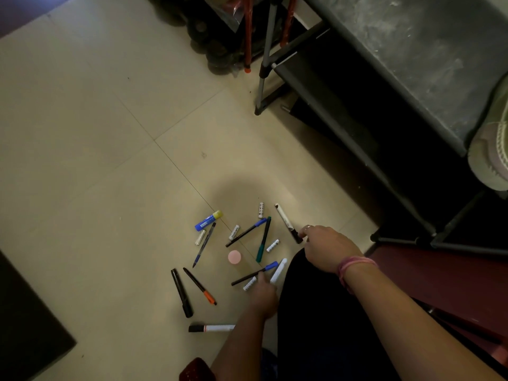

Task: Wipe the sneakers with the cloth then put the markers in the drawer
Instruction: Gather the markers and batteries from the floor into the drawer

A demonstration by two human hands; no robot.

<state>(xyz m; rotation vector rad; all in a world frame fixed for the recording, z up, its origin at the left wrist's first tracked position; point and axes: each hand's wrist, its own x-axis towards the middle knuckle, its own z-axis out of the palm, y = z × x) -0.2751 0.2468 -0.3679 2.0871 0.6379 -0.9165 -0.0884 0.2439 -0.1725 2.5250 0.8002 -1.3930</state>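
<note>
Both arms reach down to the pale tiled floor [110, 133]. The right hand [327, 248], a pink band at its wrist, pinches the dark end of a white marker [286, 222]. The left hand [264, 294] has its fingertips on a thin blue-capped pen [254, 273]; whether it grips, I can't tell. Slim plastic markers [206, 290] lie scattered left of that white marker. A pale sneaker [492, 149] sits on the dark metal rack [357, 133] to its right.
</note>
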